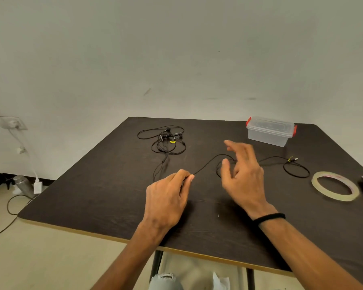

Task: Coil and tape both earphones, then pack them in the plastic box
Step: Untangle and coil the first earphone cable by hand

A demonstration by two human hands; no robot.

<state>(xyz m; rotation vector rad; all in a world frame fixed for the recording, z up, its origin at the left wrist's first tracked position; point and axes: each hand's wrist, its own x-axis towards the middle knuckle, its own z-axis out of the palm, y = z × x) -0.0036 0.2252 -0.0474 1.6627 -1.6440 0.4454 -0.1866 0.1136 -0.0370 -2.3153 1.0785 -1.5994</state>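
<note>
On the dark table (105, 201) we see the left hand (168, 197) pinching the black cord of one earphone (205, 166) between thumb and fingertips, the cord running off toward the right, where it loops and ends at a plug near the tape roll (334, 186). The right hand (243, 174) hovers above that cord with fingers spread loose, holding nothing as far as we can make out. The second earphone (168, 141) lies tangled at the far left, apart from both hands. The plastic box (269, 132), lid on, sits at the far right.
</note>
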